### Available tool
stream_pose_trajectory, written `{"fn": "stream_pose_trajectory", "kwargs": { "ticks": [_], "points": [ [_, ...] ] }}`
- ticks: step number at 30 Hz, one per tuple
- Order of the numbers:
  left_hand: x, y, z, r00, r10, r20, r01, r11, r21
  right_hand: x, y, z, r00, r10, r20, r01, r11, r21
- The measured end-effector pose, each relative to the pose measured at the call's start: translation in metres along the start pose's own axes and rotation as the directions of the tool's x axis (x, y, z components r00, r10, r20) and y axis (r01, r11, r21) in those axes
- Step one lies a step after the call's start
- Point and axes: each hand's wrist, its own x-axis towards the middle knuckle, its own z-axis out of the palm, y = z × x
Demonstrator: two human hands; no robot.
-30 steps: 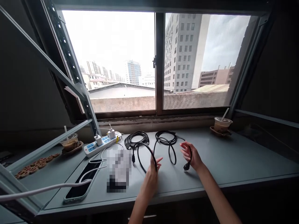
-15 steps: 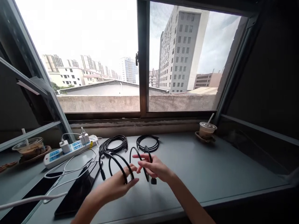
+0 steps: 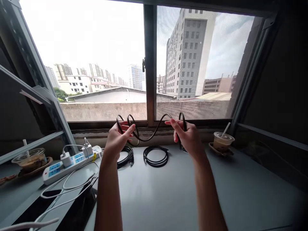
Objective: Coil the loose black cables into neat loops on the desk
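A black cable (image 3: 150,138) hangs in a sagging curve between my two hands, lifted above the desk in front of the window ledge. My left hand (image 3: 119,134) is closed on loops of it, thumb pressed toward the fingers. Over on the right, my right hand (image 3: 183,131) grips another loop of the same cable, with a dark end dangling beneath the palm. Behind and below lie two more black cables, each wound in a ring: one coil (image 3: 126,158) partly hidden by my left arm, the other coil (image 3: 156,156) fully visible.
A white power strip (image 3: 72,164) with plugged-in chargers and loose white cords (image 3: 69,189) lies at left, by dark flat panels. Iced drinks in plastic cups stand at far left (image 3: 31,158) and back right (image 3: 222,141). A metal frame (image 3: 56,110) rises at left.
Both hands have risen from near the desk to the window sill's height and moved apart. The cable's loops have spread out between them. The view has shifted slightly.
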Motion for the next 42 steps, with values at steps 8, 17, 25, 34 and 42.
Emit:
{"fn": "stream_pose_trajectory", "kwargs": {
  "ticks": [8,17,25,34,42],
  "points": [
    [0.020,-0.011,-0.017,0.928,-0.136,0.348,0.286,0.857,-0.429,0.003,-0.001,-0.005,0.999,-0.038,-0.002,0.038,0.987,-0.155],
    [0.000,-0.001,0.002,0.935,-0.124,0.333,0.126,0.992,0.015,-0.002,-0.005,0.014,0.978,-0.128,0.167,0.147,0.984,-0.102],
    [-0.009,0.004,0.011,0.976,0.185,0.114,-0.179,0.982,-0.057,-0.004,-0.005,0.011,0.994,-0.068,0.089,0.080,0.987,-0.138],
    [-0.002,0.007,-0.026,0.828,0.332,-0.452,-0.432,0.891,-0.137,0.012,0.014,-0.008,0.974,0.005,-0.229,0.001,1.000,0.022],
    [-0.017,0.018,-0.002,0.796,0.433,-0.423,-0.536,0.830,-0.158,0.015,0.013,0.027,0.942,0.167,0.291,-0.299,0.809,0.505]
  ]
}}
